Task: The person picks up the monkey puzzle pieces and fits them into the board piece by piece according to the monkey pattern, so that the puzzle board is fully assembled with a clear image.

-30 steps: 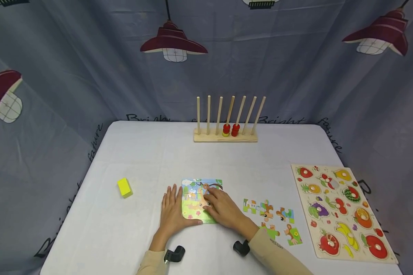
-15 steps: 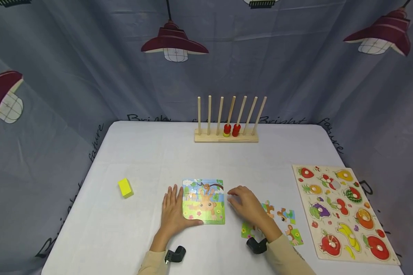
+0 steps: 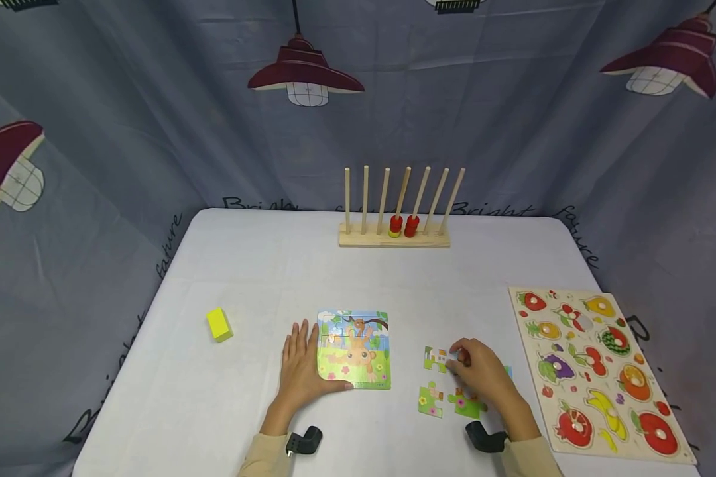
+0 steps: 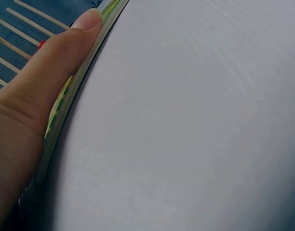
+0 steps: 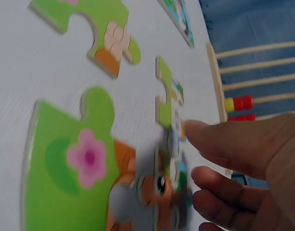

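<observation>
In the head view a square jigsaw puzzle (image 3: 353,350) with a giraffe picture lies on the white table. My left hand (image 3: 301,371) rests along its left side, fingers straight. The left thumb lies along the puzzle's near edge; in the left wrist view the thumb (image 4: 56,62) touches that edge. My right hand (image 3: 483,371) is over loose jigsaw pieces to the right, its fingers bent with a gap to the thumb. In the right wrist view its fingertips (image 5: 202,175) are close to a brown piece with an eye (image 5: 159,185); whether they touch it is unclear. The hand hides some pieces.
Loose pieces, among them a green flower piece (image 3: 431,400) and a house piece (image 3: 434,359), lie around the right hand. A fruit board (image 3: 585,397) is at the right. A peg rack (image 3: 358,241) with beads stands at the back, a yellow block (image 3: 219,324) at the left.
My right hand has left the puzzle and moved right to the loose pieces, uncovering the puzzle's right side. The left hand stays beside the puzzle.
</observation>
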A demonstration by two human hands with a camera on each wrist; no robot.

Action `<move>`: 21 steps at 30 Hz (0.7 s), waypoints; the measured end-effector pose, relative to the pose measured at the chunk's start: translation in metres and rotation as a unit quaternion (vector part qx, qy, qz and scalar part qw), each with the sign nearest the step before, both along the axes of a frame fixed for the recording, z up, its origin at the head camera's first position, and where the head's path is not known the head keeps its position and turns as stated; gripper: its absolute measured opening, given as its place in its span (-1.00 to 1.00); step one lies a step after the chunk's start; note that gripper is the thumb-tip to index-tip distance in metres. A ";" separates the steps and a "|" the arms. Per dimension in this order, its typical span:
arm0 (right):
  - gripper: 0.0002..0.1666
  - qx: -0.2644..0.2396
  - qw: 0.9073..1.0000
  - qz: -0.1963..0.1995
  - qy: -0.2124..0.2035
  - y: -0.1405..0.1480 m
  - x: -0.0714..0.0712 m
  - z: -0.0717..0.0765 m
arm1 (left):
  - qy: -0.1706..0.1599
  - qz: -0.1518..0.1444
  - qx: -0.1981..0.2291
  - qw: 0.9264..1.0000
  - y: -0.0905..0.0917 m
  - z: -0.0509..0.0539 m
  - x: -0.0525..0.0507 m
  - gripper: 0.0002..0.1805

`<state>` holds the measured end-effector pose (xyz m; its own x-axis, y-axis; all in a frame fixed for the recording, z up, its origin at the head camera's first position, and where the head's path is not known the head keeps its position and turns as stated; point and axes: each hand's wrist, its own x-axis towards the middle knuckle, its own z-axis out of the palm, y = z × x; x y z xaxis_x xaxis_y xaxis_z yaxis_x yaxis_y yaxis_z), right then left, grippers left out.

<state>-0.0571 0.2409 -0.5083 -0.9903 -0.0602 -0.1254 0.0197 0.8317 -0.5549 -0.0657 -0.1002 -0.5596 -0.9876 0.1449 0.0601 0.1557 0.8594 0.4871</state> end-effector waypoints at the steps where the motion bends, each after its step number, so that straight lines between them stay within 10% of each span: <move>1: -0.69 0.000 1.000 -0.002 -0.007 0.002 0.001 -0.001 | -0.001 0.000 -0.001 1.000 0.000 0.000 0.000 0.51; 21: -0.40 0.018 1.000 -0.003 -0.019 -0.004 0.011 -0.011 | 0.017 0.000 -0.004 1.000 0.000 0.002 0.001 0.50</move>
<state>-0.0460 0.2369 -0.5194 -0.9850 -0.0495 -0.1656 0.0453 0.8508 -0.5236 -0.0648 -0.0999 -0.5581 -0.9852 0.1449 0.0918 0.1712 0.8632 0.4750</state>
